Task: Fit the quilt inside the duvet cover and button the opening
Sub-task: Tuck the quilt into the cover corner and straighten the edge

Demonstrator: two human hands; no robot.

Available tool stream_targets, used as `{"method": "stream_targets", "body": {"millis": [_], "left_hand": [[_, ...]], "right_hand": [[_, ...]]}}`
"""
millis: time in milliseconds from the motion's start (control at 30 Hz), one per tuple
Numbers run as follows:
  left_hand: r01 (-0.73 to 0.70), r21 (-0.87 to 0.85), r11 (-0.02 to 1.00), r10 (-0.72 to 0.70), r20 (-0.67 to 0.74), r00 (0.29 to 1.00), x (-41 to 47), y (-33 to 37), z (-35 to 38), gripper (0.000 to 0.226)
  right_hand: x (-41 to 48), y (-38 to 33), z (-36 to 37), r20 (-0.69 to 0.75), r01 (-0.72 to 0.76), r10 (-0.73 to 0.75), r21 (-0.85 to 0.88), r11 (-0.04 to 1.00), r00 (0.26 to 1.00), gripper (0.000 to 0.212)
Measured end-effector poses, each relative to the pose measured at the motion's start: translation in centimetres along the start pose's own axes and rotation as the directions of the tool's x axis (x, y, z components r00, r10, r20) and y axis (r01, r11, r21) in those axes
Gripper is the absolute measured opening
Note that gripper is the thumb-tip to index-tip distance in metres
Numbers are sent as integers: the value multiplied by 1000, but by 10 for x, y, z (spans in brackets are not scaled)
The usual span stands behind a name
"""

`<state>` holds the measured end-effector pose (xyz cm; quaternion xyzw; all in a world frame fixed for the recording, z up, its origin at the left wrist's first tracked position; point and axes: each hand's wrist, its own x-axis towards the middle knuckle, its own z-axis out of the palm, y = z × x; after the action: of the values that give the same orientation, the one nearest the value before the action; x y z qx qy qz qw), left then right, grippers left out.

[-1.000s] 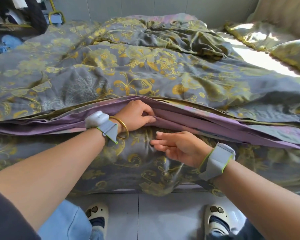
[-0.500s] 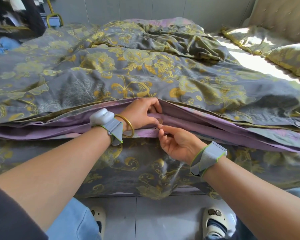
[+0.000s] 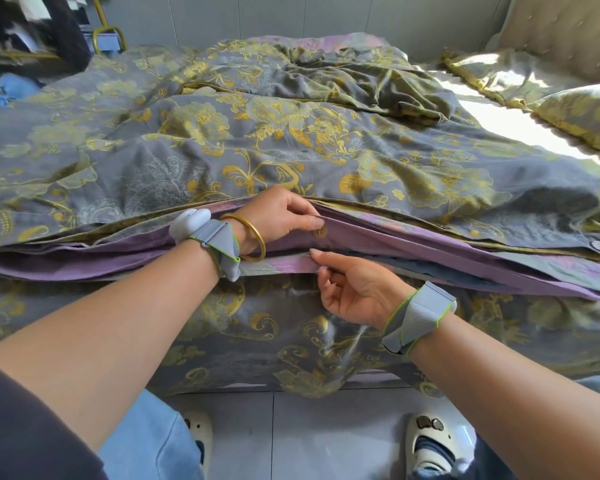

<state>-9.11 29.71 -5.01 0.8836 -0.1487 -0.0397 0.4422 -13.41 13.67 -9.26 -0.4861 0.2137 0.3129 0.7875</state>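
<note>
The cover [image 3: 291, 150], grey with yellow flowers, lies rumpled across the bed [image 3: 492, 109], its purple-lined opening along the near edge. My left hand [image 3: 278, 216] pinches the upper flap just beside a brown button [image 3: 320, 232]. My right hand [image 3: 354, 289], just below, pinches the lower purple hem between thumb and fingers. Matching fabric hangs down the near side to the grey tiled floor [image 3: 291, 427]. Sun falls on the far right by a pillow [image 3: 575, 112] and a padded headboard [image 3: 561, 26]. A pale wall [image 3: 291, 15] stands behind.
</note>
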Motion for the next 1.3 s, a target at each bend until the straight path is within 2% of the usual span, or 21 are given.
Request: {"method": "stream_targets", "body": {"millis": [300,633,733,867,933,1167,1300], "left_hand": [[-16,31,999,12,95,995,0,1,-5,7],[-68,194,979,66,16,998,-2,1,1,8],[-74,242,967,84,-31,996,-2,0,5,8],[-46,181,982,59,-64,996,-3,-2,7,9],[-46,199,979,61,-67,996,-2,-3,8,9],[-85,229,970,87,0,996,-6,-4,1,16],[-140,358,923,127,59,990,-9,-3,2,30]], "right_hand": [[-6,-4,2,4,15,-16,108,994,1000,10],[-4,-7,3,23,37,-41,147,988,999,3],[-5,-6,2,9,77,-78,88,993,997,9],[1,-3,-1,-124,175,-188,-110,978,974,9],[4,-2,-2,-154,205,-228,-151,967,961,9],[8,-6,5,-156,167,-185,-124,978,970,4],[9,-6,6,-181,163,-180,-101,981,967,3]]}}
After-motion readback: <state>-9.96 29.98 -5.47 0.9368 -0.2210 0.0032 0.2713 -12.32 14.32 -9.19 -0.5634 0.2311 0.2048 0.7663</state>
